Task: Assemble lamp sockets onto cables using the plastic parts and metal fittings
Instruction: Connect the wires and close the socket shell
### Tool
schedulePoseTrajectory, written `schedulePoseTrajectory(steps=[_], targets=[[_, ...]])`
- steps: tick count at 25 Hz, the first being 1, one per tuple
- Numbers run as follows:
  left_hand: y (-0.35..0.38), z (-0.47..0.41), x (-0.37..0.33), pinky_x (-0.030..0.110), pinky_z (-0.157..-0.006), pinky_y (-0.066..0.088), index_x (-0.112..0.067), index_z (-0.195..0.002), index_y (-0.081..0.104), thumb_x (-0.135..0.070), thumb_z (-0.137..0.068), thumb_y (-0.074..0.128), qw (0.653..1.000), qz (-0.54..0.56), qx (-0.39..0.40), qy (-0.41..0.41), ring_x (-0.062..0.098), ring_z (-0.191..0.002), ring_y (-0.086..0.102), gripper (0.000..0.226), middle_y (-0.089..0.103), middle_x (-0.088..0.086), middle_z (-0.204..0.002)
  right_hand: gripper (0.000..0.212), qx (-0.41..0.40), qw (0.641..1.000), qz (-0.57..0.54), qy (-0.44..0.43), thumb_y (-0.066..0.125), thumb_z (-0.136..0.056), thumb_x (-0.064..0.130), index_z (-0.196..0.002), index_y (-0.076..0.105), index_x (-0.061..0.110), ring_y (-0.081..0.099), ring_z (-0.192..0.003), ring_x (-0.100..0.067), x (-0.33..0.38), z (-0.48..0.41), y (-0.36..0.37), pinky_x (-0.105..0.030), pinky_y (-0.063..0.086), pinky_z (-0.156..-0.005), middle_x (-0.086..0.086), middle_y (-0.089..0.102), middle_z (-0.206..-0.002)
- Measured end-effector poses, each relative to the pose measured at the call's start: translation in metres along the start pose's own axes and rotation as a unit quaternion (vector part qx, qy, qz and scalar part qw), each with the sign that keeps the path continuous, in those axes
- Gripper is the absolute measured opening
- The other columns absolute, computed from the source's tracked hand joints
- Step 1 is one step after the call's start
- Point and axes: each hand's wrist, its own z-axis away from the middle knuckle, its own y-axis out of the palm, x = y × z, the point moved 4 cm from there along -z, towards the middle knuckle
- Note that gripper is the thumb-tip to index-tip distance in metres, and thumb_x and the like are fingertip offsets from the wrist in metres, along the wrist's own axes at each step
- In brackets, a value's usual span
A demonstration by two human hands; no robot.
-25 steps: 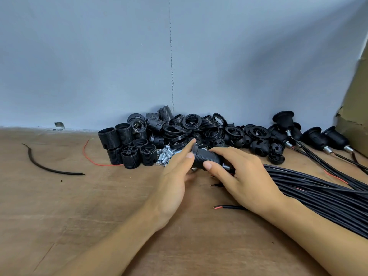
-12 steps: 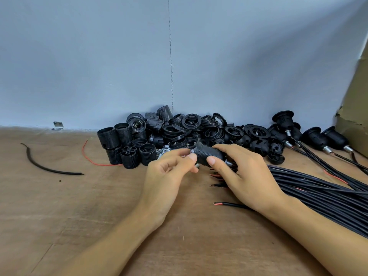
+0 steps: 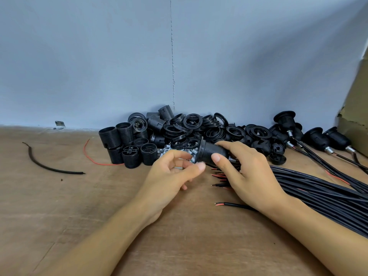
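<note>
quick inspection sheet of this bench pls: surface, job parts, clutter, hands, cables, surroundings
surface: wooden tabletop, brown and worn.
job's things: black socket in hand; threaded sleeves, rings and metal fittings piled by the wall; finished sockets on cables at far right.
clutter: black cable offcut, red wire scrap, small metal bracket at the wall's foot.
hands: right hand grips the socket; left hand loosely curled beside its wide end, nothing seen in it.
cables: black cable bundle on the right, stripped ends toward the hands; one cable end lies apart, nearer the person.
surroundings: blue-grey wall with a vertical seam; cardboard box at right.
</note>
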Motion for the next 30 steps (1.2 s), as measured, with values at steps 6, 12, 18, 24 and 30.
schedulePoseTrajectory(steps=[6, 12, 18, 24, 30], targets=[[-0.006, -0.004, 0.002, 0.027, -0.058, 0.049, -0.023, -0.105, 0.068, -0.023, -0.089, 0.078, 1.000, -0.023, -0.015, -0.005, 0.015, -0.063, 0.059, 0.018, 0.067, -0.005, -0.072, 0.042, -0.002, 1.000, -0.006, -0.004, 0.047, -0.098, 0.050, -0.125, 0.064, 0.024, 0.056, -0.100, 0.004, 0.000, 0.001, 0.000, -0.012, 0.037, -0.091, 0.020, 0.064, -0.107], [0.000, 0.000, -0.002, 0.022, -0.055, 0.048, -0.026, -0.109, 0.070, -0.049, -0.081, 0.077, 1.000, -0.005, 0.022, 0.006, 0.009, -0.064, 0.061, 0.037, 0.070, -0.010, -0.077, 0.040, -0.015, 1.000, -0.016, -0.007, 0.050, -0.098, 0.049, -0.123, 0.066, 0.022, 0.057, -0.101, 0.004, -0.001, -0.001, 0.000, -0.001, 0.034, -0.087, 0.019, 0.066, -0.106], [-0.003, -0.003, 0.003, 0.016, -0.055, 0.047, -0.023, -0.113, 0.064, -0.012, -0.089, 0.077, 0.999, -0.050, 0.016, -0.006, 0.002, -0.058, 0.059, 0.030, 0.063, -0.005, -0.079, 0.044, -0.037, 0.998, -0.057, 0.014, 0.047, -0.096, 0.055, -0.122, 0.066, 0.026, 0.061, -0.100, 0.007, -0.006, -0.002, -0.001, -0.008, 0.041, -0.087, 0.025, 0.067, -0.103], [0.000, -0.001, 0.000, 0.020, -0.056, 0.048, -0.030, -0.115, 0.065, -0.047, -0.076, 0.082, 0.999, -0.034, 0.017, 0.004, 0.007, -0.062, 0.060, 0.046, 0.066, -0.006, -0.080, 0.030, -0.036, 0.998, -0.054, -0.004, 0.052, -0.098, 0.048, -0.116, 0.067, 0.029, 0.060, -0.098, 0.010, -0.004, -0.002, 0.001, -0.007, 0.042, -0.082, 0.023, 0.069, -0.100], [-0.003, -0.004, 0.004, 0.019, -0.056, 0.049, -0.023, -0.120, 0.062, -0.013, -0.089, 0.077, 0.998, -0.066, -0.008, -0.016, 0.007, -0.057, 0.059, 0.036, 0.065, -0.003, -0.079, 0.033, -0.045, 0.998, -0.049, -0.001, 0.050, -0.097, 0.051, -0.116, 0.067, 0.030, 0.058, -0.100, 0.015, -0.006, -0.003, 0.000, -0.003, 0.040, -0.083, 0.029, 0.065, -0.100]])
